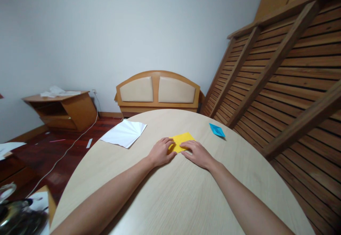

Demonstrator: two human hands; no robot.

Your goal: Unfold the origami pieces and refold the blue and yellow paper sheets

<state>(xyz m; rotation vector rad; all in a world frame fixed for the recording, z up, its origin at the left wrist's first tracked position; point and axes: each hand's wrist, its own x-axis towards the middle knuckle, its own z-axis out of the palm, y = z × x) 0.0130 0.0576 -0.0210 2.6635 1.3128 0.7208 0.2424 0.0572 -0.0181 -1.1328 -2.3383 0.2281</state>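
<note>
A sheet of yellow paper (183, 138) lies on the round wooden table (170, 206) in front of me. My left hand (161, 152) is closed on its left edge, the fingers curled and the thumb at the near corner. From the right, my right hand (197, 152) holds the paper, fingers over its top and thumb by the near edge. The undersides of my fingers are hidden. To the right, apart from my hands, sits a small blue folded paper (217, 130). A white creased sheet of paper (124, 133) lies at the left.
Beyond the table stands a wooden headboard (159, 74) with two cream panels. A slatted wooden frame (266, 71) leans along the right side. A low cabinet (77, 112) stands at the left wall, and a white cable (64, 155) crosses the dark red floor.
</note>
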